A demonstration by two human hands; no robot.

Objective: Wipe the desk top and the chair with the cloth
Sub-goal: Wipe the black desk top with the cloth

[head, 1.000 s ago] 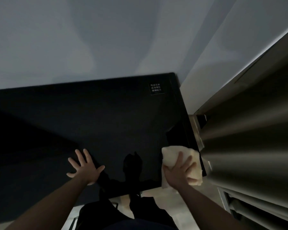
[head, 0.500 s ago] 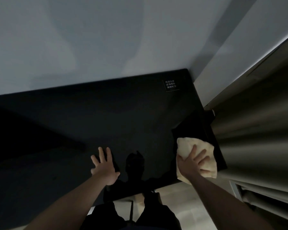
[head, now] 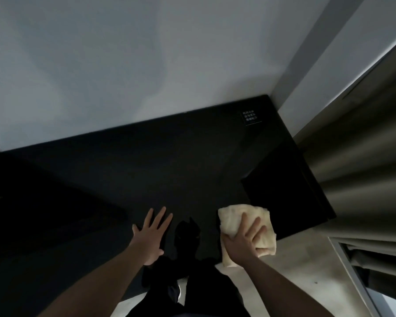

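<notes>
Nearest the camera, both forearms reach forward over the person's dark-clothed legs and a strip of pale floor. The right hand lies on the cream cloth, fingers spread over the folded wad and the thumb tucked round its near edge, so the cloth is both pinned down and gripped; that hold likely lets the palm bear weight while the cloth slides without bunching. The cloth sits at the near right part of the black desk top, its lower end hanging just past the front edge, which suggests the edge itself is being wiped.

The left hand rests flat on the desk beside it, fingers straight and slightly fanned, holding nothing; it probably steadies the body as the person leans in.

Farther back the glossy desk top runs to the white wall, with a small white-lettered label near its far right corner. To the right hang grey-brown curtains, close against the desk's side. The chair is not visible, so that part of the task seems not yet begun.
</notes>
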